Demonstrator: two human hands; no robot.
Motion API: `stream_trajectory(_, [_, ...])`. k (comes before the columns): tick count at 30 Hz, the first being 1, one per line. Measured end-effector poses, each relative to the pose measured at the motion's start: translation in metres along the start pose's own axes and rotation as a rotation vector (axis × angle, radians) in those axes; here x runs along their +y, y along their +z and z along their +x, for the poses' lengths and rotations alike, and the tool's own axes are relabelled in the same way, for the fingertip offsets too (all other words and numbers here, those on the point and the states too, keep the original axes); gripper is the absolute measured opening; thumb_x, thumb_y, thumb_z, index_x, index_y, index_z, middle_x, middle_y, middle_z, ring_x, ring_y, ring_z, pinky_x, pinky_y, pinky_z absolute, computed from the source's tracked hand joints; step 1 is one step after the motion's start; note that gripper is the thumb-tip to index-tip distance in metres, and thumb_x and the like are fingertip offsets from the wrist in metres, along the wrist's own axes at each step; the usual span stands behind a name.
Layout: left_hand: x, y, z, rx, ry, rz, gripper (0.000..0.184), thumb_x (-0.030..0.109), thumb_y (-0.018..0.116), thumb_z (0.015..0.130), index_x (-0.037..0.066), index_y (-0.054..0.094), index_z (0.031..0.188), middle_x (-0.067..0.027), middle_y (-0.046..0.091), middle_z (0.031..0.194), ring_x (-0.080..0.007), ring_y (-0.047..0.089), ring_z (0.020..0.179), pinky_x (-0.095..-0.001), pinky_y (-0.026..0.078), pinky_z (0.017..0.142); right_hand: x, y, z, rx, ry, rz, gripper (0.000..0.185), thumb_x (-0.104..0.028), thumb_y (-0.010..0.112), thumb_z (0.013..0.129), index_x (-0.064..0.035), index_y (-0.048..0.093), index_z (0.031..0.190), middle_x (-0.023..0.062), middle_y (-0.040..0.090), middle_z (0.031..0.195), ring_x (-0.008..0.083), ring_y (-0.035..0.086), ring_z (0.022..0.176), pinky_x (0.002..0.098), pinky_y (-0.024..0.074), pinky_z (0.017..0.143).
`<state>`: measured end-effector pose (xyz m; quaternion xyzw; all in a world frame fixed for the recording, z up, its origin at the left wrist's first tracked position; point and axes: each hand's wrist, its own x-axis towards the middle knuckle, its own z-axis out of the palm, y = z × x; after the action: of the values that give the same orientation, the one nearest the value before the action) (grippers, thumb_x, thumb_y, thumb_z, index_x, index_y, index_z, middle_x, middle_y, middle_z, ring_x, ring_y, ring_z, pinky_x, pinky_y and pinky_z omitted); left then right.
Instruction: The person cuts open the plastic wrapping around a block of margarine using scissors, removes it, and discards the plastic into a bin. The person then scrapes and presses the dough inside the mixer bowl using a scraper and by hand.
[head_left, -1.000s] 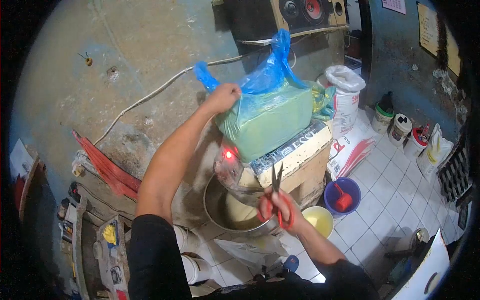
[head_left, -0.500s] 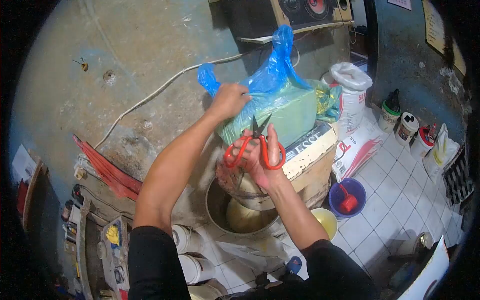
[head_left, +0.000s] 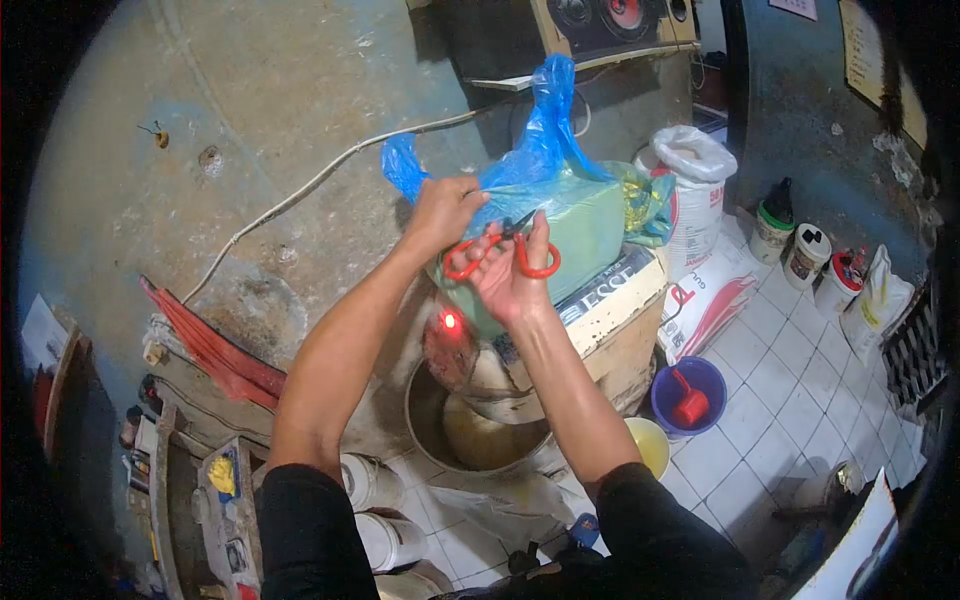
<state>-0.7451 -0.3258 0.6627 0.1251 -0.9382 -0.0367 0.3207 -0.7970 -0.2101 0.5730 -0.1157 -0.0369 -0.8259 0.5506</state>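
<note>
A blue plastic bag (head_left: 548, 130) stands with its handles up, around a pale green block-shaped thing (head_left: 590, 225). My left hand (head_left: 446, 212) is closed on the bag's near-left side, pinching the film. In my right hand (head_left: 512, 280) are scissors (head_left: 540, 262) with red handles, thumb and fingers at the loops. Their dark blades lie close against the bag's front; whether they cut into the film I cannot tell. The bag rests on a worn cream machine (head_left: 625, 325) with lettering on it. Below my hands sits a large metal bowl (head_left: 415, 425) with a pale mass inside.
At the lit red lamp (head_left: 450, 321) the machine's side lies below my wrists. A purple bucket (head_left: 690, 370) with a red scoop, a white sack (head_left: 692, 190) and several tubs stand on the tiled floor to the right. Speakers (head_left: 600, 30) sit on a shelf above.
My right hand has moved up towards the bag, and the scissor blades have swung to the right, closer to the film. My left hand keeps its hold. A red lamp now shows.
</note>
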Motion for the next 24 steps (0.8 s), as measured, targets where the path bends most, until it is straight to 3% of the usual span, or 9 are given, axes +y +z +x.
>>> stream_trajectory(4, [-0.001, -0.010, -0.006, 0.033, -0.057, -0.030, 0.023, 0.025, 0.065, 0.085, 0.001, 0.067, 0.083, -0.0208, 0.061, 0.069, -0.0323, 0.061, 0.060, -0.0404, 0.044, 0.058, -0.048, 0.004, 0.018, 0.072, -0.241, 0.003, 0.058, -0.061, 0.059, 0.086, -0.0055, 0.047, 0.095, 0.0089, 0.057, 0.079, 0.0219, 0.058, 0.066, 0.0447, 0.0547, 0.074])
stream_trajectory(6, [-0.004, -0.015, -0.011, 0.038, -0.057, -0.036, 0.025, 0.025, 0.065, 0.085, 0.001, 0.065, 0.081, -0.0203, 0.060, 0.068, -0.0325, 0.060, 0.060, -0.0401, 0.044, 0.058, -0.095, -0.003, 0.033, 0.171, -0.344, -0.013, 0.056, -0.062, 0.059, 0.086, -0.0074, 0.045, 0.085, 0.0064, 0.054, 0.070, 0.0211, 0.055, 0.063, 0.0414, 0.0545, 0.066])
stream_trajectory(8, [-0.004, -0.020, -0.012, 0.048, -0.048, -0.046, 0.026, 0.026, 0.065, 0.086, 0.001, 0.064, 0.079, -0.0199, 0.060, 0.067, -0.0327, 0.059, 0.059, -0.0398, 0.044, 0.057, -0.171, -0.045, 0.062, 0.001, -0.185, -0.003, 0.055, -0.052, 0.070, 0.083, -0.0031, 0.045, 0.090, 0.0112, 0.055, 0.077, 0.0212, 0.056, 0.063, 0.0345, 0.0546, 0.061])
stream_trajectory(10, [-0.002, -0.022, -0.011, -0.012, -0.081, 0.022, 0.022, 0.025, 0.065, 0.084, 0.003, 0.066, 0.082, -0.0217, 0.064, 0.078, -0.0395, 0.064, 0.076, -0.0464, 0.047, 0.068, -0.194, -0.023, 0.052, 0.044, -0.171, -0.040, 0.056, -0.048, 0.073, 0.081, -0.0006, 0.045, 0.093, 0.0134, 0.055, 0.080, 0.0209, 0.055, 0.063, 0.0318, 0.0545, 0.059])
stream_trajectory(11, [-0.003, -0.023, -0.011, -0.007, -0.075, 0.002, 0.022, 0.025, 0.065, 0.084, 0.003, 0.066, 0.082, -0.0217, 0.064, 0.078, -0.0395, 0.064, 0.076, -0.0464, 0.047, 0.068, -0.197, -0.016, 0.044, 0.095, -0.151, -0.062, 0.058, -0.044, 0.076, 0.080, 0.0018, 0.045, 0.096, 0.0156, 0.056, 0.083, 0.0205, 0.055, 0.063, 0.0292, 0.0544, 0.057])
stream_trajectory(18, [-0.006, -0.021, -0.020, -0.020, 0.036, 0.186, 0.026, 0.031, 0.064, 0.084, 0.005, 0.067, 0.090, -0.0167, 0.067, 0.087, -0.0346, 0.065, 0.086, -0.0483, 0.045, 0.080, -0.176, -0.027, -0.030, -0.028, -0.129, -0.205, 0.056, -0.045, 0.073, 0.082, 0.0042, 0.051, 0.099, 0.0123, 0.057, 0.084, 0.0158, 0.055, 0.064, 0.0303, 0.0563, 0.059])
stream_trajectory(20, [0.003, -0.024, -0.011, 0.005, 0.057, 0.204, 0.029, 0.033, 0.065, 0.084, 0.006, 0.067, 0.094, -0.0148, 0.069, 0.092, -0.0337, 0.064, 0.090, -0.0484, 0.043, 0.084, -0.175, -0.019, -0.040, 0.022, -0.114, -0.170, 0.058, -0.050, 0.068, 0.085, 0.0045, 0.054, 0.099, 0.0099, 0.057, 0.083, 0.0152, 0.056, 0.064, 0.0302, 0.0559, 0.059])
stream_trajectory(22, [0.020, -0.011, 0.002, 0.212, 0.334, 0.296, 0.033, 0.036, 0.065, 0.083, 0.008, 0.068, 0.099, -0.0140, 0.069, 0.096, -0.0320, 0.065, 0.092, -0.0457, 0.044, 0.085, -0.169, -0.011, -0.049, 0.009, -0.052, -0.161, 0.064, -0.056, 0.063, 0.086, 0.0054, 0.055, 0.098, 0.0104, 0.059, 0.083, 0.0169, 0.058, 0.065, 0.0294, 0.0546, 0.059])
stream_trajectory(24, [0.036, 0.006, 0.024, 0.101, 0.340, 0.372, 0.032, 0.036, 0.066, 0.082, 0.008, 0.068, 0.098, -0.0139, 0.069, 0.094, -0.0317, 0.065, 0.092, -0.0451, 0.044, 0.085, -0.170, -0.011, -0.042, -0.002, -0.039, -0.197, 0.070, -0.062, 0.057, 0.087, 0.0068, 0.057, 0.097, 0.0117, 0.060, 0.082, 0.0200, 0.060, 0.067, 0.0332, 0.0548, 0.062])
